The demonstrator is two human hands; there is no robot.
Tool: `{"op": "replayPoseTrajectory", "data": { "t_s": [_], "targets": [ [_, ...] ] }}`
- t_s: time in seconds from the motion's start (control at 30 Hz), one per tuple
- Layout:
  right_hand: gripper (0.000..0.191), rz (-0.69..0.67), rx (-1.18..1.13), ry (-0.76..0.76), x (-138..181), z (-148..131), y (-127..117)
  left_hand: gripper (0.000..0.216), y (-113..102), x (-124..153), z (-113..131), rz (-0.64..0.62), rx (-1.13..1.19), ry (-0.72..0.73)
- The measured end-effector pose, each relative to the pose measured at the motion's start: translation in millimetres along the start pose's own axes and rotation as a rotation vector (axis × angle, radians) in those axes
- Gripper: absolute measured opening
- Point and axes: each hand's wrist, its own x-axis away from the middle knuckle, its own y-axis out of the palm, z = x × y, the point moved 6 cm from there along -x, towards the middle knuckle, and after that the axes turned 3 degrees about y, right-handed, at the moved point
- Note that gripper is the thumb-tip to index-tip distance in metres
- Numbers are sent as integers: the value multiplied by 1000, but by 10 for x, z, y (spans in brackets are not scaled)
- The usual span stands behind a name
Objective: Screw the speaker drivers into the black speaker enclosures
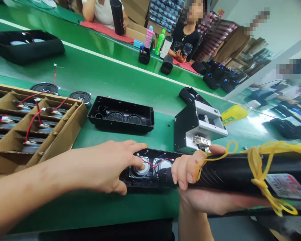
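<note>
A black speaker housing [150, 175] lies on the green bench near the front edge, with two round drivers and red wires seated inside. My left hand [110, 165] rests on its left end, fingers spread and pressing on the left driver [139, 169]. My right hand [190, 174] is wrapped around a black electric screwdriver [240, 174] bound with yellow rubber bands, its tip end over the right side of the housing near the right driver [164, 164].
A second empty black housing [121, 115] lies behind. A cardboard divider box [27, 127] of drivers sits at left, loose drivers [80, 97] beyond it. A black-and-white screw feeder [199, 125] stands at right. Two people sit across the bench with bottles.
</note>
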Motion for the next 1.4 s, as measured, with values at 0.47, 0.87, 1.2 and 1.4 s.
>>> {"op": "replayPoseTrajectory", "data": {
  "t_s": [0.47,0.87,1.2,1.4],
  "targets": [
    [47,-137,-2,28,114,60,112,65,58,-22,40,5,-41,22],
    [55,-577,-366,466,238,685,83,60,-6,24,153,5,-60,75],
    [49,-566,-306,568,255,714,23,67,14,28,135,-3,-54,53],
    [63,-140,-146,189,102,76,-124,66,216,-31,-118,0,-11,27]
  ]
}}
